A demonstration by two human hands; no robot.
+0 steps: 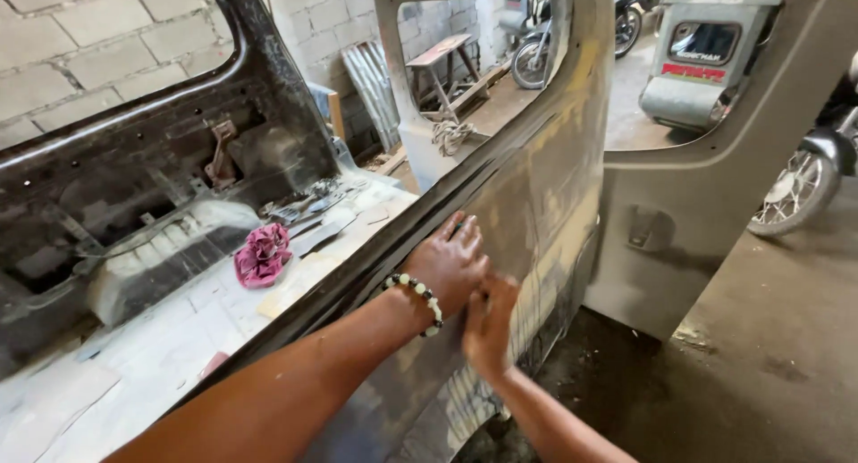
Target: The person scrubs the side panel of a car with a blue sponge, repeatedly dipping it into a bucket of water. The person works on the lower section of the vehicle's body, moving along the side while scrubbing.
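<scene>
Left hand (450,265) flat on body panel (527,222), right hand (487,324) pressed beside it, touching (both open, nothing gripped). Keep pressure even, w/ palms flat.

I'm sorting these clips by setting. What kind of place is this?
Likely a vehicle body repair workshop: both hands press on a stripped, bare-metal vehicle side panel, motorcycles stand on the concrete floor, and the block wall is unfinished.
</scene>
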